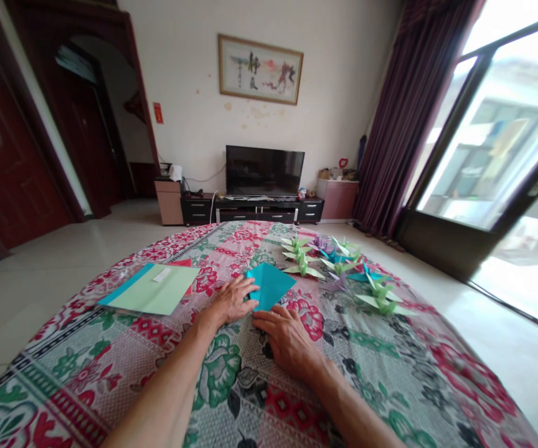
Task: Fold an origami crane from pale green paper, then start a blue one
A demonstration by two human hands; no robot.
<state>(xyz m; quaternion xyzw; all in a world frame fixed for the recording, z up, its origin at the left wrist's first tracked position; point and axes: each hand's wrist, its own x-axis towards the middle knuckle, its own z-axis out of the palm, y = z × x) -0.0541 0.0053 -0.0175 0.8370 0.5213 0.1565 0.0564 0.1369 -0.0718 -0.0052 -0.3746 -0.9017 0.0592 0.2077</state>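
A sheet of blue origami paper (pixel 274 284), partly folded, lies on the tablecloth in front of me in the head view. My left hand (pixel 235 298) has its fingers bent over the paper's left edge, with the thumb lower down. At the bottom corner, my right hand (pixel 287 333) presses its fingertips against the paper, index finger pointing left. The undersides of the fingers are hidden. Folded paper cranes (pixel 303 267) in green, purple and blue stand in a group to the right. On the left rests a stack of coloured paper (pixel 157 297), green on top.
A flowered tablecloth (pixel 231 373) covers the round table. A small white piece (pixel 162 275) lies on the paper stack. Beyond the table are a television (pixel 265 171) on a low cabinet, a purple curtain (pixel 393 130) and a glass door on the right.
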